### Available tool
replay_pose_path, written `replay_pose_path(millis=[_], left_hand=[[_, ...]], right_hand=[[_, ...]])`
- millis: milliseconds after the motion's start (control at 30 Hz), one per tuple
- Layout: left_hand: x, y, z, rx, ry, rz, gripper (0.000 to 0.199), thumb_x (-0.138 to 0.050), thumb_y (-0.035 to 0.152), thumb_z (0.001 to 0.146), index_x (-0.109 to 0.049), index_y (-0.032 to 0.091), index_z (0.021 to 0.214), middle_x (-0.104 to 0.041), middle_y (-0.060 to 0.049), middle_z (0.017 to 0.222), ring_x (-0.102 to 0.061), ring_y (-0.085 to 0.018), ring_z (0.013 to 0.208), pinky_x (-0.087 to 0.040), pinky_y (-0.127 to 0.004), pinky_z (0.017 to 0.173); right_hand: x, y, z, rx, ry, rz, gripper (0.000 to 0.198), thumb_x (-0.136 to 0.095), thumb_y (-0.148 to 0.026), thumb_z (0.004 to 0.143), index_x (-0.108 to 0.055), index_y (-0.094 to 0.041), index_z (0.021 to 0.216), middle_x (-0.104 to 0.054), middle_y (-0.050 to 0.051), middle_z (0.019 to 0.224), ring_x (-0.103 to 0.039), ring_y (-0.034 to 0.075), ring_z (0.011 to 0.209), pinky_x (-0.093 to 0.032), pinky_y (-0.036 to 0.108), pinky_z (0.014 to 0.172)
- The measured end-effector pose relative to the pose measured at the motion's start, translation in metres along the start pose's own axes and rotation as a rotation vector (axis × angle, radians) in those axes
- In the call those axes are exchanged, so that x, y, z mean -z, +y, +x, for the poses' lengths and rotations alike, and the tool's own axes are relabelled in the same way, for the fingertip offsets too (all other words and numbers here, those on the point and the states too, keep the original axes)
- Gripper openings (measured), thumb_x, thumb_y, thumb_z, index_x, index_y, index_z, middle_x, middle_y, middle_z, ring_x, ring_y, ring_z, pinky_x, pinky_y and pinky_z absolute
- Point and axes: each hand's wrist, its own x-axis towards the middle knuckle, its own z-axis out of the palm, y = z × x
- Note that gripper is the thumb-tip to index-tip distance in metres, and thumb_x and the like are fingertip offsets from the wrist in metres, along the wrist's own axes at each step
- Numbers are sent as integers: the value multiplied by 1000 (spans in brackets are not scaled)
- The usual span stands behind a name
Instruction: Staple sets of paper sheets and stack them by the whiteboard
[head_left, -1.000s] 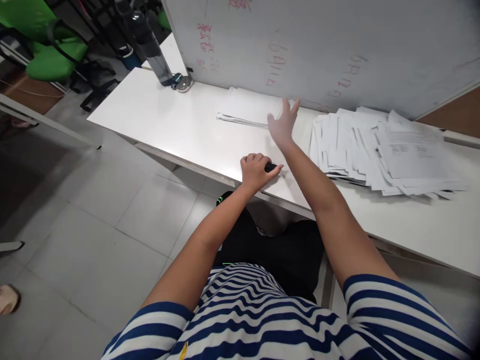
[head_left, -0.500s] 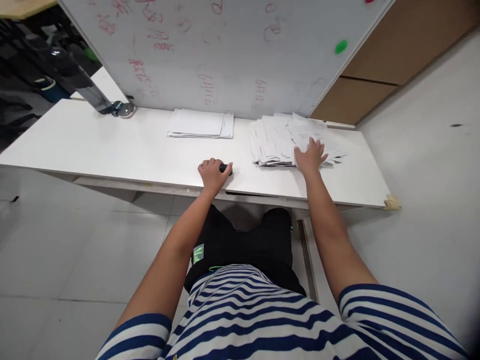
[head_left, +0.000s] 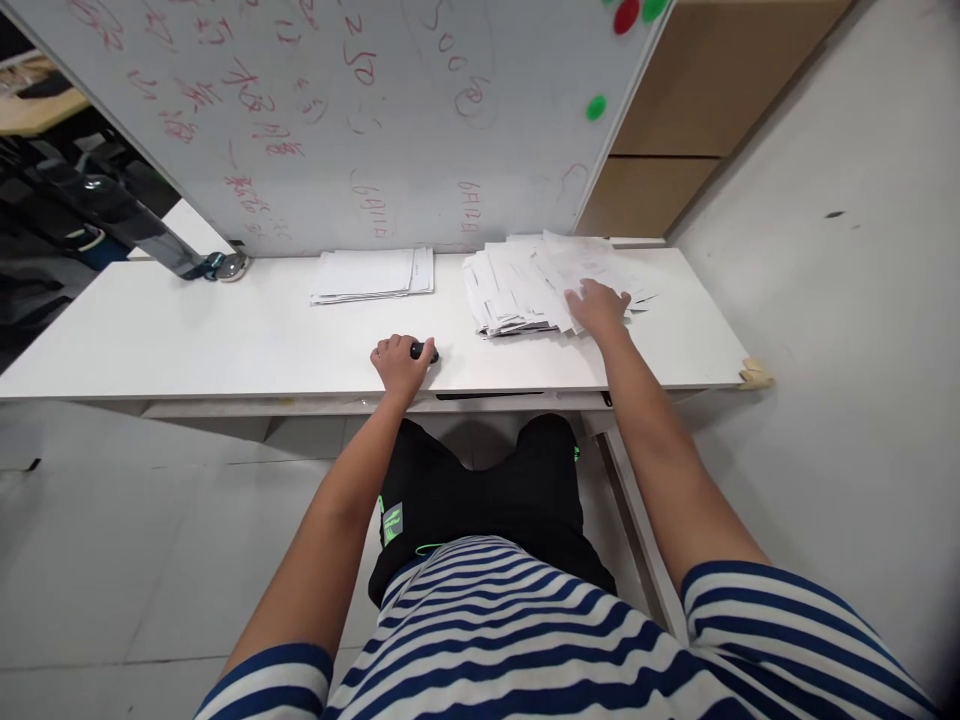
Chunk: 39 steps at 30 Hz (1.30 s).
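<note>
My left hand (head_left: 401, 366) is wrapped round a small black object (head_left: 424, 351) near the desk's front edge. Only one end of it shows beside my thumb, so its kind cannot be made out. Over to the right, a messy pile of white papers (head_left: 510, 285) lies with its sheets fanned unevenly. My right hand (head_left: 602, 306) is at the pile's right part, fingers curled on a loose top sheet of paper (head_left: 574, 262). The fingertips are partly hidden against the paper.
A neater paper stack (head_left: 367, 273) lies on the white desk (head_left: 225, 335), left of the pile. Behind stands a whiteboard (head_left: 315, 150) with red writing and magnets. A clear bottle (head_left: 161, 240) rests at the back left. A wall (head_left: 825, 300) bounds the right side.
The view has shifted, showing more of the whiteboard. My right hand's spread fingers have curled in at the top sheet. My left hand keeps its hold on the black object.
</note>
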Motion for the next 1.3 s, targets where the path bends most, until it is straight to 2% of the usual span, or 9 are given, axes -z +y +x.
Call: replay_pose_path(millis=[67,133,233,500,667,767,900,1133,1300], left_hand=[[1,1,1,4,-1,10,25,-63,47,93,-66,24,86,-71,-10,104,-56,-32,112,-33,-46,100],[1,1,2,7,-2,17,25,-62,47,93,-66,23,86,-71,-10,104,-56,-32,112,-33,-46,100],[0,0,2,7,-10,21,26,-61,47,93,-67,23,87,-71,-11,105,-56,-33,113,-33,-46,99],[-3,-4,2,1,1,21,27,-60,48,94,-68,23,90,-71,-12,107,-56,-33,114,-32,-47,100],[-3,-3,2,-3,4,20,28,-59,49,94,-68,23,90,-72,-11,107,-56,-33,114,-32,-46,101],[-3,-3,1,2,1,12,27,-59,49,93,-68,23,91,-71,-11,107,-55,-33,114,-33,-46,101],[-1,-2,0,7,-11,-6,27,-59,49,94,-68,24,91,-70,-12,108,-55,-34,116,-32,-48,102],[1,1,0,18,-28,-17,26,-59,48,94,-66,24,88,-71,-11,106,-55,-33,115,-32,-48,103],[-1,1,0,24,-22,-30,28,-57,49,94,-67,24,88,-70,-12,106,-54,-33,116,-31,-49,105]], right_hand=[[-1,4,7,28,-15,8,67,-50,-53,95,-47,-19,153,-52,17,155,-44,36,144,-13,68,123],[-5,6,10,32,-53,64,73,-50,-62,93,-44,-24,156,-40,13,165,-34,35,151,-13,68,124],[-12,9,10,13,-74,151,76,-49,-69,91,-46,-27,154,-35,10,168,-32,34,154,-17,66,124],[-17,10,9,-9,20,177,57,-46,-53,99,-56,-23,147,-48,9,160,-44,31,148,-29,54,122],[-15,5,9,-44,72,153,57,-51,-47,98,-54,-15,146,-68,18,136,-61,34,126,-46,47,108],[-12,3,11,-65,96,124,56,-52,-41,98,-52,-12,146,-70,20,129,-62,35,122,-46,47,105],[-9,1,14,-134,129,109,48,-46,-33,98,-58,-11,139,-71,22,121,-65,36,116,-48,49,102],[-14,2,16,-163,185,153,50,-43,-43,99,-65,-11,129,-73,21,113,-66,36,111,-50,50,101],[-15,3,1,-204,231,340,50,-32,-43,102,-66,-14,126,-71,17,122,-64,32,113,-49,48,102]])
